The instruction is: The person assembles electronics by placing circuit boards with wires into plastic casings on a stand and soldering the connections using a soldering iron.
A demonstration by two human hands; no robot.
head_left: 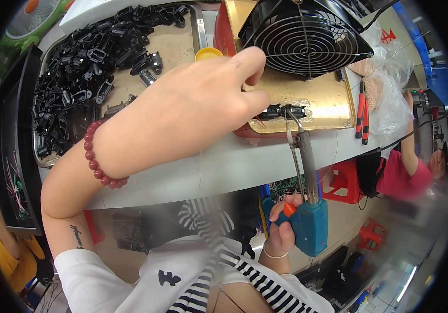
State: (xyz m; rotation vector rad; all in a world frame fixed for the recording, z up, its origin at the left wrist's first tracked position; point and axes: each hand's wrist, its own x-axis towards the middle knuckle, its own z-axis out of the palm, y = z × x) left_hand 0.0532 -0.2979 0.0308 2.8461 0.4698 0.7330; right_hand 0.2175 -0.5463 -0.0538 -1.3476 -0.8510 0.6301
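Observation:
A blue soldering gun (311, 228) with an orange trigger is gripped in my right hand (281, 237) below the table's front edge. Its bent tip reaches up to a small black plastic part (297, 110) on the gold tin lid (328, 99). My left hand (213, 96) hovers over the lid's left side, fingers curled in a pinch. What they pinch is hidden behind the hand. Another black part (272, 111) lies right by its fingertips, and a short red wire (261, 123) shows just under them.
A metal tray (174, 39) heaped with black plastic parts (86, 65) stands at the left. Behind the lid sits a black fan (307, 44). Red-handled pliers (362, 115) and a clear plastic bag (391, 104) lie at the right. Other people sit at both sides.

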